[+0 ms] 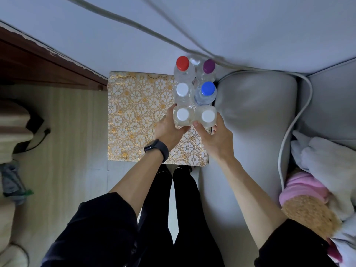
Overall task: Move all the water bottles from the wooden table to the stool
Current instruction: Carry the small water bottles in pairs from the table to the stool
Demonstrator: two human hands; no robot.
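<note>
Curling the left hand (pixel 169 130) round the near-left white-capped bottle (pixel 183 114), thumb lying on its near side and fingers wrapping the far side; clasping the near-right white-capped bottle (pixel 207 116) in the right hand (pixel 213 137) in the same way, thumb pressing on the near shoulder. Holding the two side by side and touching, over the right edge of the cloth-covered top (pixel 134 116), about halfway along that edge. Wearing a dark wristband (pixel 159 149) on the left wrist. Looking straight down on four more bottles just beyond the hands, packed in two pairs along the same right edge: the middle white-capped bottle (pixel 182 89) beside the blue-capped bottle (pixel 207 90), then the red-capped bottle (pixel 182 63) beside the purple-capped bottle (pixel 209 66) at the far right corner. Seeing mostly caps and shoulders; losing every base beneath them, so not telling whether the gripped pair is resting on the top or lifted off it. Losing most of the right edge behind bottles and hands. Bordering that edge, a grey cushion (pixel 256 105) with a grey cable (pixel 294 120) running over it. Catching only a cut-off corner of brown wooden furniture (pixel 38 60) at far left.
</note>
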